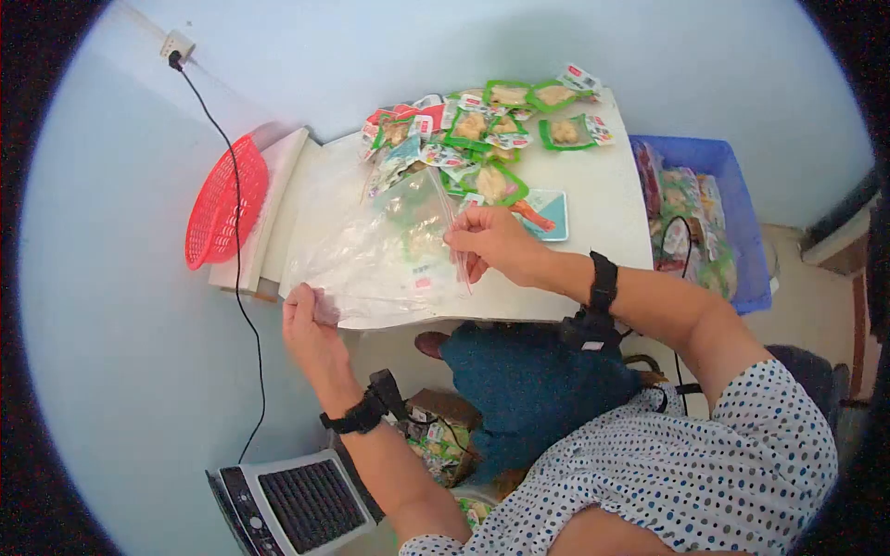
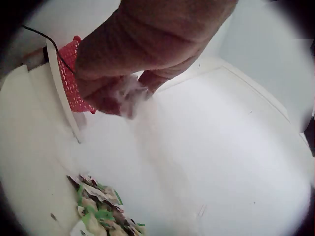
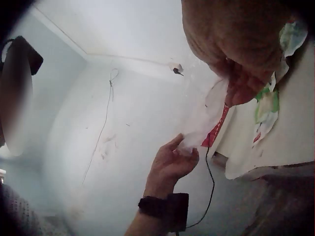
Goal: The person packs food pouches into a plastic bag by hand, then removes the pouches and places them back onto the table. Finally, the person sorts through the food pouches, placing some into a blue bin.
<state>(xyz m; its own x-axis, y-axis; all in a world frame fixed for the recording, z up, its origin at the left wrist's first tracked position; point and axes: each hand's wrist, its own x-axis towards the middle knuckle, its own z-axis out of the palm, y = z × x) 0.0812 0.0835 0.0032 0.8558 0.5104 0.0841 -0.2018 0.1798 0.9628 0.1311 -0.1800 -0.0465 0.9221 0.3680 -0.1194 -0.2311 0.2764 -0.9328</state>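
Nearest to us is the dotted shirt (image 1: pixel 686 463), before the near side of the table (image 1: pixel 607 176), and the blue trousers (image 1: pixel 528 394) go partly under this table. Also near, below the left part of the table, we see a box (image 1: pixel 436 445) with packets inside, and further to the left of it stands a grey machine (image 1: pixel 311 505) with a black grille. Our left hand (image 1: pixel 313 324) is at the near left corner of the table; its thumb and fingers are together, clamped on a corner of the clear bag (image 1: pixel 371 269). Our right hand (image 1: pixel 491 243) is above the near middle of the table, and its fingers pinch the opposite edge of the same bag. So the bag is spread between the two hands, over the near left part of the table; we cannot tell if it touches the surface. Just beyond the right hand, a flat tray (image 1: pixel 558 204) lies on the table. Left of the table we find the red basket (image 1: pixel 227 208), and right of it the blue tub (image 1: pixel 749 222), filled with packets. At the far side of the table lies a heap of green-edged packets (image 1: pixel 470 127). Farthest, beyond the table's left side, a socket (image 1: pixel 178 44) is on the wall.
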